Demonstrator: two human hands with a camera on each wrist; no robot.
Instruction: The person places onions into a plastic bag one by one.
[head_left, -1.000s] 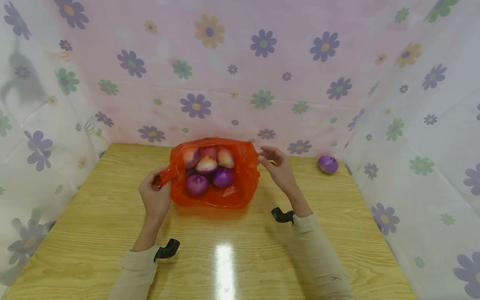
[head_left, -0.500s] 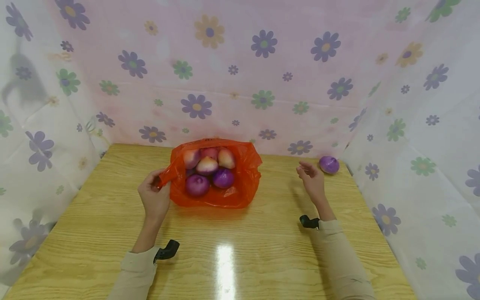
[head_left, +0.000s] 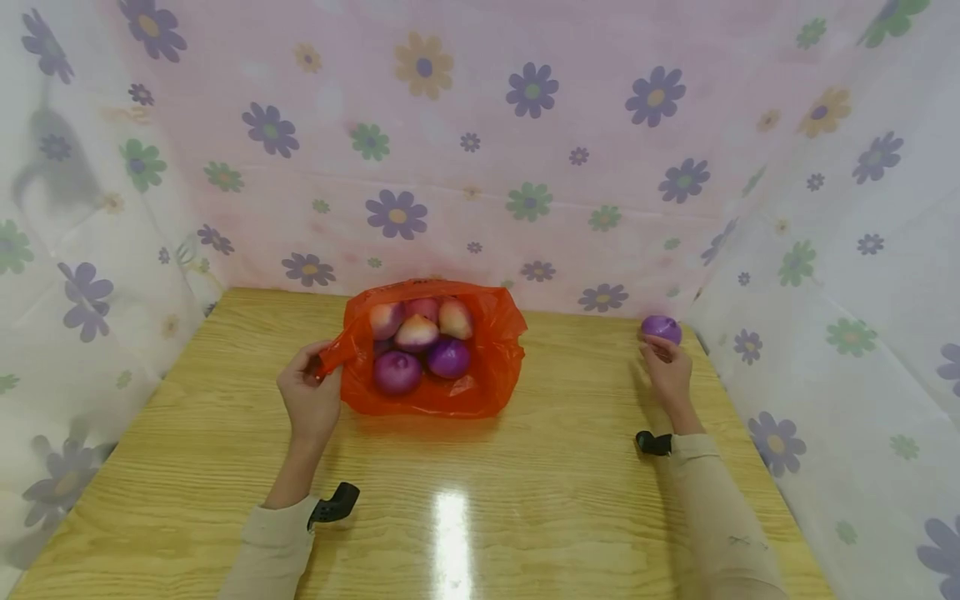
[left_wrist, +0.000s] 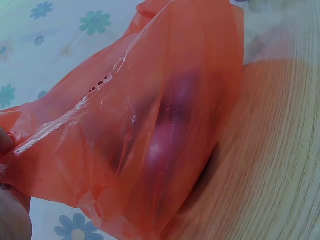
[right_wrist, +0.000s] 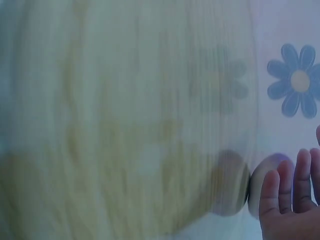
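Observation:
An orange plastic bag (head_left: 497,367) lies on its side with its mouth toward me, and several purple onions (head_left: 397,372) show inside. My left hand (head_left: 311,402) pinches the bag's gathered left handle. Close up in the left wrist view, the translucent film (left_wrist: 175,55) stretches away from the fingers (left_wrist: 12,215) at the left edge. One more purple onion (head_left: 662,327) sits at the far right of the table. Right in front of it is my right hand (head_left: 670,379). In the right wrist view its fingers are extended and overlap the onion (right_wrist: 256,187).
The wooden table (head_left: 525,500) carries these things and reflects a bright light strip near its front. Flower-printed curtain (head_left: 465,167) encloses the back and both sides, close behind the bag and the lone onion. A black wrist mount (head_left: 337,502) sticks out from the left cuff.
My right hand has moved from the bag's right edge across to the lone onion at the far right. The left hand keeps its hold on the bag, which stays in place.

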